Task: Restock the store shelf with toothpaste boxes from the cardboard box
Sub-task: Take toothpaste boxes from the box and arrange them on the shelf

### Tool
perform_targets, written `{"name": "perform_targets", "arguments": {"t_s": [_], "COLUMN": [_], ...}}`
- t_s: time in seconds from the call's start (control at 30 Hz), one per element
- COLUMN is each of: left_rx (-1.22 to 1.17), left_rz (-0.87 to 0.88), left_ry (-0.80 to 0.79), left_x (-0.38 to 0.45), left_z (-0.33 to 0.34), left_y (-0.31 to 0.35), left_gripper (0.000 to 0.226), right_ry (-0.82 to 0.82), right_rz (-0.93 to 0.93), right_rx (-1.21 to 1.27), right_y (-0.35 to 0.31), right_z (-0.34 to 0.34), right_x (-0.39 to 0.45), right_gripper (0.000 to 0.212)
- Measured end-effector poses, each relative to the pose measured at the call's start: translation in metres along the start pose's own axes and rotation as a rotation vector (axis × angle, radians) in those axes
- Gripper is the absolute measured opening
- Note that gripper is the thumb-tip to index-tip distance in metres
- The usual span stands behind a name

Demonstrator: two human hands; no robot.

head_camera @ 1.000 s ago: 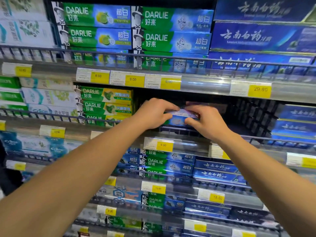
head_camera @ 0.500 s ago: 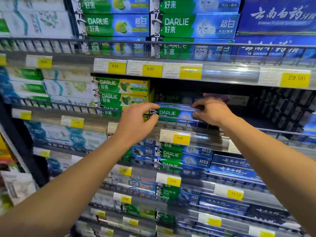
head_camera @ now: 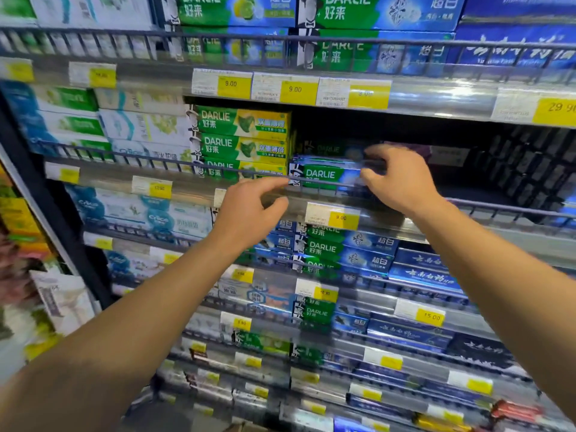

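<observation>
Toothpaste box (head_camera: 327,174), green and blue, is lying flat at the front of the middle shelf, just behind the wire rail (head_camera: 311,183), with its printed face turned outward so the brand name is showing to a shopper. Right hand (head_camera: 402,179) is reaching over the rail and curling its fingers (head_camera: 378,151) across the right end of the box, thumb below; the contact appears to be a light pinch, probably for nudging the box square against the rail, though motion blur is making the exact hold hard to confirm. Left hand (head_camera: 249,210) is hovering just near of the rail, fingers spread and relaxed, holding nothing; its index finger is lying close to the left end of the box, and whether it is touching cannot be told. Immediately left, a stack of green and yellow boxes (head_camera: 243,141) is standing three high, which suggests the new box is starting a matching column beside it. Farther back in the same bay, another box (head_camera: 330,148) is sitting in shadow. To the right, the shelf bay (head_camera: 498,169) is looking dark and largely unfilled, so much restocking is judged to be remaining. A yellow price tag (head_camera: 341,217) is hanging on the shelf edge just below the box. The cardboard box is not in view.
</observation>
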State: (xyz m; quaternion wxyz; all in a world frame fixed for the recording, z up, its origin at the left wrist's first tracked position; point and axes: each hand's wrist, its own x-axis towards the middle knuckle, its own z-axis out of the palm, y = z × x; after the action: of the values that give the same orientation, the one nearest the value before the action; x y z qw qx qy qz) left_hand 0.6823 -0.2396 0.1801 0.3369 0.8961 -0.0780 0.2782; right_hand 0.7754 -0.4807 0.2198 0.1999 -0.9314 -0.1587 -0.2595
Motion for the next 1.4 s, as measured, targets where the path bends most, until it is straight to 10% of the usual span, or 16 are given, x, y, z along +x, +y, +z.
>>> {"name": "perform_targets", "arguments": {"t_s": [0.17,0.7,1.4], "left_rx": [-0.078,-0.095,-0.116], "left_rz": [-0.089,-0.422,-0.775], "left_ry": [-0.071,-0.631,-0.867], "left_x": [-0.045,-0.281,-0.546], "left_z": [0.010,0.081,0.347], "left_y": [-0.023,-0.179,-0.428], "left_gripper": [0.035,0.049,0.058], "right_ry": [0.097,-0.617,-0.971], "right_rz": [-0.061,0.276,0.470], "right_rx": [0.122,0.131,0.176], "right_y": [-0.041,-0.096,0.049], "right_z": [0.013,0.222,0.576], "right_x": [-0.085,-0.372,-0.605], "right_gripper": [0.040,0.047,0.046]}}
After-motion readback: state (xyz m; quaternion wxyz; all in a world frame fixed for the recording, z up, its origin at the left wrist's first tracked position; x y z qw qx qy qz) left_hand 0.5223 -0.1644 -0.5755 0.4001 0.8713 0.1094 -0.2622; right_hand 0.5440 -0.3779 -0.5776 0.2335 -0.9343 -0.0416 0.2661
